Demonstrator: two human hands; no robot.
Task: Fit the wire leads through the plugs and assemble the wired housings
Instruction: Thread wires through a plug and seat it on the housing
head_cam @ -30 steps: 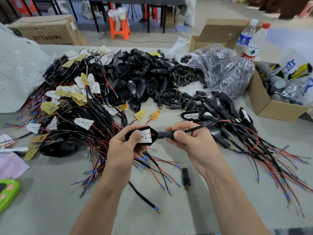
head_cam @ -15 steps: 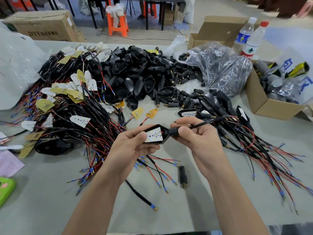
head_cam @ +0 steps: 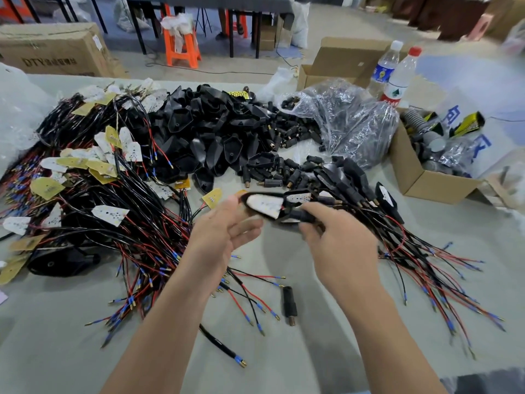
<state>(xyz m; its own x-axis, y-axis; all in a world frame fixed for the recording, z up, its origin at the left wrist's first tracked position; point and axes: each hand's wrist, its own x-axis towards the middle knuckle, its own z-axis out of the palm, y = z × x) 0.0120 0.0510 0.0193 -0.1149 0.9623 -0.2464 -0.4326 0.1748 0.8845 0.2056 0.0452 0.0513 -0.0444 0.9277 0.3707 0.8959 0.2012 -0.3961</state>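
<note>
My right hand (head_cam: pixel 341 245) pinches the black plug (head_cam: pixel 299 216) at the narrow end of a black housing (head_cam: pixel 264 207) that has a white LED board in it. This assembly is lifted above the table, next to the pile of wired housings (head_cam: pixel 366 194) at the right. My left hand (head_cam: pixel 224 237) is spread, its thumb tip just at the housing's left edge; whether it touches is unclear. A loose plug (head_cam: pixel 289 305) lies on the table between my forearms. Empty housings (head_cam: pixel 204 137) are heaped at the back, loose plugs (head_cam: pixel 284 172) beside them, wired boards (head_cam: pixel 99 194) at the left.
A cardboard box (head_cam: pixel 420 180) of parts stands at the right, with plastic bags (head_cam: pixel 349 120) and two bottles (head_cam: pixel 397 81) behind it. A thick black cable (head_cam: pixel 221 348) lies near the front. A large carton (head_cam: pixel 51 52) stands beyond the table's far left edge.
My left hand has let go of the housing and opened. My right hand has carried the housing by its plug up and to the right, toward the wired pile.
</note>
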